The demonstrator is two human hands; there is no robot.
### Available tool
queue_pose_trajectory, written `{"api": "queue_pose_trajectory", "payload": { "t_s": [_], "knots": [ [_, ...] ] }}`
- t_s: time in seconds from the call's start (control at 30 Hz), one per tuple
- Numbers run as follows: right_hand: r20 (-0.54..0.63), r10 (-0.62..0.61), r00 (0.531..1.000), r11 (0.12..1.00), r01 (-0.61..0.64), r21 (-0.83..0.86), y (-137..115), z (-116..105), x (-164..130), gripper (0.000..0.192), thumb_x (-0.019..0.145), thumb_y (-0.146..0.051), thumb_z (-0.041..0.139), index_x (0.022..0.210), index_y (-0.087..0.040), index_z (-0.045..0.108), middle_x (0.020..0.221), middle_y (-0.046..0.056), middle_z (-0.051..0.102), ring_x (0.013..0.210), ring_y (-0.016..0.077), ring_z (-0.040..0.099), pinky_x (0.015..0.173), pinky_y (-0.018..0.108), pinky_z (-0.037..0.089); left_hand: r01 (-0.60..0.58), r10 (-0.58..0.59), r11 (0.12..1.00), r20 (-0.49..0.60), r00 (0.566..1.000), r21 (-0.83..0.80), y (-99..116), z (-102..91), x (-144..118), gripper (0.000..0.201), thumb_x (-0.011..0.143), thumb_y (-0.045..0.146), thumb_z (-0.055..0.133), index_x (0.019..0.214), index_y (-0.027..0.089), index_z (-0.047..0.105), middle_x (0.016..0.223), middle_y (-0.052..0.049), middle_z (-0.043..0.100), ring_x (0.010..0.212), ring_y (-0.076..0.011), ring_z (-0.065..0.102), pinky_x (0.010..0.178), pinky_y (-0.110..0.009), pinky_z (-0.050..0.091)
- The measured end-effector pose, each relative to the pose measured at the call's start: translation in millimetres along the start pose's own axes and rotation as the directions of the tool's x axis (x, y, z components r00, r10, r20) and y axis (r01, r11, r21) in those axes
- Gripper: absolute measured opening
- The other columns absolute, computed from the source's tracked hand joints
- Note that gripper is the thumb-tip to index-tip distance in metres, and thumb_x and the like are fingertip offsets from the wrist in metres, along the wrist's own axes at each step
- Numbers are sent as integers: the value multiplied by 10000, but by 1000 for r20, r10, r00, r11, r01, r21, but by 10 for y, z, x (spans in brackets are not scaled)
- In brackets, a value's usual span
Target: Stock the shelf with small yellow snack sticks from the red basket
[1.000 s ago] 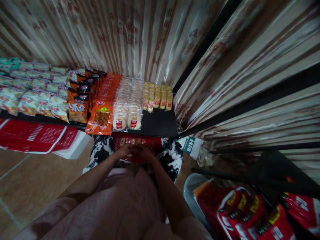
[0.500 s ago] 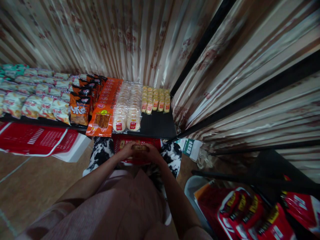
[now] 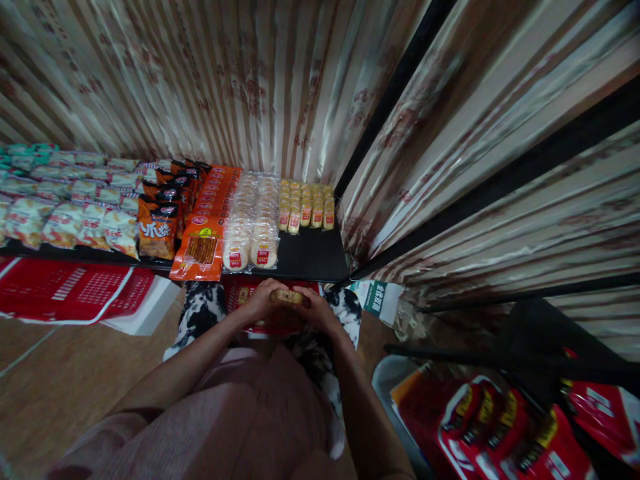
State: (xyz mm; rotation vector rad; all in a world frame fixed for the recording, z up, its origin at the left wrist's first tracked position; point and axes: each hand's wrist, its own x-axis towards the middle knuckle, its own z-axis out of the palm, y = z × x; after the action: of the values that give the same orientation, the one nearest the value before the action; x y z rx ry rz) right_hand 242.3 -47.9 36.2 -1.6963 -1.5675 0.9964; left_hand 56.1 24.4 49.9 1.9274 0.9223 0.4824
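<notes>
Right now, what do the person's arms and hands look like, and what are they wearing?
Both forearms are bare, with no sleeves reaching them, and the left hand and right hand wear no gloves. No watch or ring can be made out. Closer to the body there is pale pink ribbed clothing, and black-and-white patterned trousers.

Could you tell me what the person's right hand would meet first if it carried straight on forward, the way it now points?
Probably the front edge of the black shelf, just beyond the right hand; depth is hard to judge here.

Glossy plastic on packets [image 3: 253, 227]; satin sheen on curtain [image 3: 260, 80]; matt black shelf [image 3: 310, 257]; perforated plastic basket [image 3: 75, 290].
</notes>
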Motion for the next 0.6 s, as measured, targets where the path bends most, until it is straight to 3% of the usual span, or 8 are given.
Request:
{"api": "queue_pose_trajectory", "payload": {
  "t_s": [0.17,0.27,0.47,0.6],
  "knots": [
    [48,52,998,960,-63,274,-96,-102,-79,422,753,-364,600,1145,-210,571,1129,59,616,1010,196,587,911,356,448,-15,16,999,23,1000,-36,150,-58,113,370,679,109,542,1039,141,622,1015,-57,592,950,-166,552,882,-267,416],
    [96,73,993,894,-108,434,-189,-156,-117,437,762,-444,589,1126,-203,578,1095,53,633,979,191,602,886,337,459,48,-46,994,27,999,-101,217,-77,184,330,734,171,524,1050,140,613,1023,-61,616,917,-158,572,843,-258,435],
    [118,126,985,857,-168,486,-320,-221,-143,477,778,-534,539,1095,-182,593,986,42,666,887,189,619,795,304,477,115,-115,984,5,993,-137,259,-50,307,277,789,303,503,977,147,633,877,-34,661,840,-154,584,753,-241,445],
    [97,162,982,829,-189,526,-339,-238,-146,488,796,-555,503,1076,-168,606,860,34,682,748,166,623,697,275,477,183,-183,968,20,983,-174,311,-35,360,306,789,408,494,813,132,623,676,-3,616,644,-122,555,595,-214,428]
  ]
}}
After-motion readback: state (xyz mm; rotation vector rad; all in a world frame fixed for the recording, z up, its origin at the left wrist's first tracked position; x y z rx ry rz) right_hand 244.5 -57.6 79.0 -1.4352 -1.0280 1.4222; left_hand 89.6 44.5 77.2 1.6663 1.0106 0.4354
